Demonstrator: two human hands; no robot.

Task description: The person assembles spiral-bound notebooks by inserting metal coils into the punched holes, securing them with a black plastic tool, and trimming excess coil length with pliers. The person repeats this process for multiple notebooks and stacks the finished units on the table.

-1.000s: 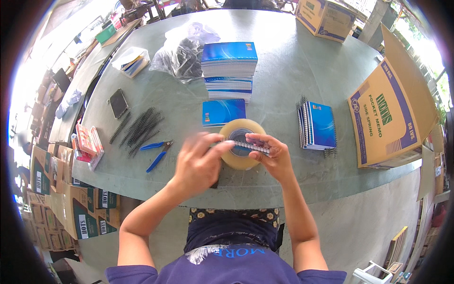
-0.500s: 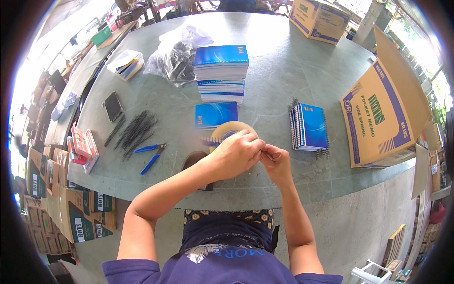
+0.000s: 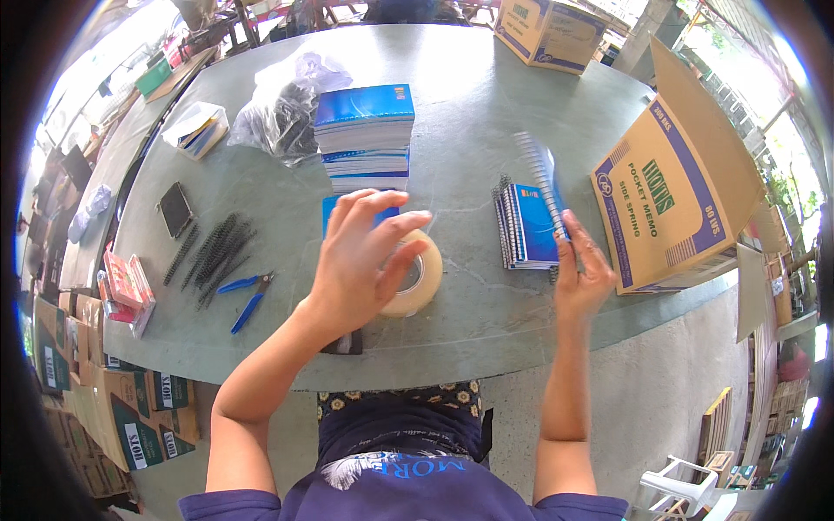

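Note:
Between the fingers of my right hand [image 3: 584, 269] is a spiral notebook [image 3: 545, 178], tilted up on edge and slightly blurred. It is just above a small stack of blue spiral-bound notebooks [image 3: 532, 226] at the right. My left hand [image 3: 354, 260] is raised with fingers spread, holding nothing. Beneath and beside it lies a roll of tape [image 3: 427, 286], partly covered by the hand. Just behind that hand a blue-covered pad [image 3: 334, 208] shows in part. A tall pile of blue-covered pads [image 3: 365, 104] stands farther back.
Loose black spiral coils [image 3: 217, 252] and blue-handled pliers [image 3: 252, 291] lie at the left, near a dark phone-like slab [image 3: 176, 210]. A plastic bag [image 3: 282, 113] and a white container [image 3: 195, 130] are farther back. An open cardboard box [image 3: 665, 191] stands at the right.
My hands have come apart. The right hand has moved right with the spiral notebook, toward the small stack. My left hand has opened and shifted left. The whole view has shifted a little.

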